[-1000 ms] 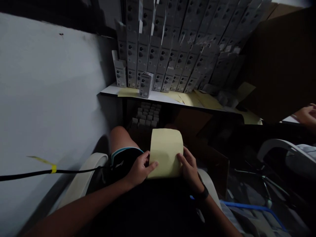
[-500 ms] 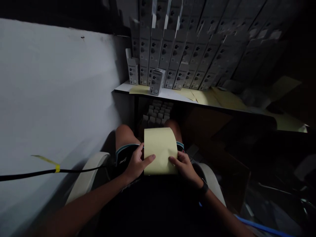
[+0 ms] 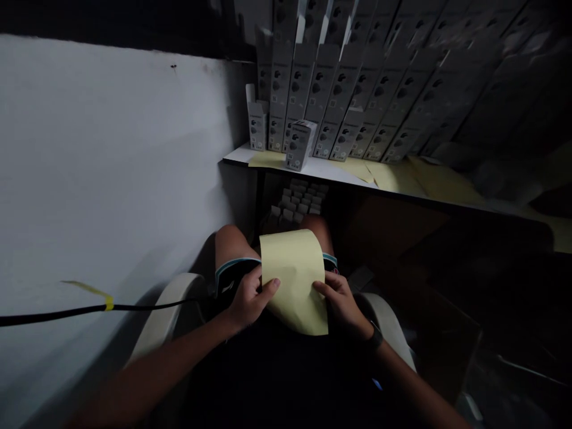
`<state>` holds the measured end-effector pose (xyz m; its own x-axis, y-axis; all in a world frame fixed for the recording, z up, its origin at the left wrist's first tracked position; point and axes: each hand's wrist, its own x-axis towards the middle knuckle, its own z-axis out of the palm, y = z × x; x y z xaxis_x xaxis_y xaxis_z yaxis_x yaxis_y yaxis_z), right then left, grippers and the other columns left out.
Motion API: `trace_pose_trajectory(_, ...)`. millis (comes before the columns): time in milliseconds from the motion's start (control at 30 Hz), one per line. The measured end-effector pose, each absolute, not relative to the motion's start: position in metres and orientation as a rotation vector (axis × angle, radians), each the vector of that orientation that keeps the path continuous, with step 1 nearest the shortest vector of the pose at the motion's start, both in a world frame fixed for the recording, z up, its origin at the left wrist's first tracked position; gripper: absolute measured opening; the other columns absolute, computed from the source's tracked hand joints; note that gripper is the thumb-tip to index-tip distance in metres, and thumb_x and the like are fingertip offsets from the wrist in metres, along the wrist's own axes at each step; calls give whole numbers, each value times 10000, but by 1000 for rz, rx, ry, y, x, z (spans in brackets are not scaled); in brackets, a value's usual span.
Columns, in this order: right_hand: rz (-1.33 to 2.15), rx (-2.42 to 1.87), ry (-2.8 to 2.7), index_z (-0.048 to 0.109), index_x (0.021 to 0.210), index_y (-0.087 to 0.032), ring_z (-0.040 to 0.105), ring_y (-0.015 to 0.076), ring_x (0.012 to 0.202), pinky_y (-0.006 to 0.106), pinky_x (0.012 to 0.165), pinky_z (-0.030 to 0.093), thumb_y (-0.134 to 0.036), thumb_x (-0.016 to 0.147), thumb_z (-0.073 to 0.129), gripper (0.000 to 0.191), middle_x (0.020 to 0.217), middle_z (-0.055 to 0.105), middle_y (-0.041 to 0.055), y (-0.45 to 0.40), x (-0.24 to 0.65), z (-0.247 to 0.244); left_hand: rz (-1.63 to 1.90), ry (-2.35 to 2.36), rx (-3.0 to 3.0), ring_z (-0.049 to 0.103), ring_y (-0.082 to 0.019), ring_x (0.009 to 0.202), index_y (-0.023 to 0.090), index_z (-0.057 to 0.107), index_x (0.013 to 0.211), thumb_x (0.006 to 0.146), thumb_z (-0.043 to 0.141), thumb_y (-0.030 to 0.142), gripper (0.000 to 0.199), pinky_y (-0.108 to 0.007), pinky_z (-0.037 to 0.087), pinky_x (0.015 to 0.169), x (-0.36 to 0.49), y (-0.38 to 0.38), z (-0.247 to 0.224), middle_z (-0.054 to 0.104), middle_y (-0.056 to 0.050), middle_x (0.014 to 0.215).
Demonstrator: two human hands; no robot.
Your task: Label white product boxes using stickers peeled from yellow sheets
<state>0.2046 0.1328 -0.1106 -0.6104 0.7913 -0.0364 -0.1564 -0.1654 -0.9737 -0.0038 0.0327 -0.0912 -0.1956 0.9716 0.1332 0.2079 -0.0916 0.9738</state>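
A sheet of pale yellow paper (image 3: 292, 280) curves over the person's lap (image 3: 230, 241), between both hands. The left hand (image 3: 247, 296) pinches its left edge, thumb on top; the right hand (image 3: 338, 302) pinches its right edge, fingers on top.

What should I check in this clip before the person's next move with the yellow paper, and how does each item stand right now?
Both hands on the paper: ok. The left hand and right hand each grip an edge of the yellow sheet.
Single sheet only: cannot tell. Any layers are too thin to see.
Sheet undamaged: ok. It curves, with no tear visible.
Boxes in line: not ok. One box stands askew in front of the row on the shelf.
Cable out of the way: ok. The black cable runs along the wall, apart from the hands.
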Motion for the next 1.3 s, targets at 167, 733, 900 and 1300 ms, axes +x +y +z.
trace_pose_trajectory(167,1805,-671,-1533,785,993,-197,667,198,746,291,697,515,-445,816,724,311,888,745,63,133,209,-113,1359,1551,1666,689,-182,922,185,683,1117,886,593,297,271,-241,535,790,-1,17,-87,723,-68,1016)
trace_pose_trajectory(733,1732,-736,-1418,774,986,-232,663,212,864,308,797,518,-426,802,730,270,978,742,47,115,211,-118,1232,1341,1874,701,-139,846,182,708,1047,899,571,256,215,-202,553,771,2,16,-75,733,-55,948)
trace_pose_trajectory(900,1795,-830,-1167,753,947,-226,670,230,764,336,706,547,-561,700,777,418,948,737,69,102,218,-92,968,1248,1726,694,-169,985,169,688,1125,927,535,396,338,-222,543,868,-2,26,-68,719,-67,1072)
trace_pose_trajectory(1300,1620,-988,-1091,752,924,-186,680,161,710,238,658,568,-363,709,849,295,859,743,41,66,227,-65,980,941,1543,689,-180,1008,142,562,1328,894,606,445,531,-250,560,881,-9,41,-58,686,-111,1182)
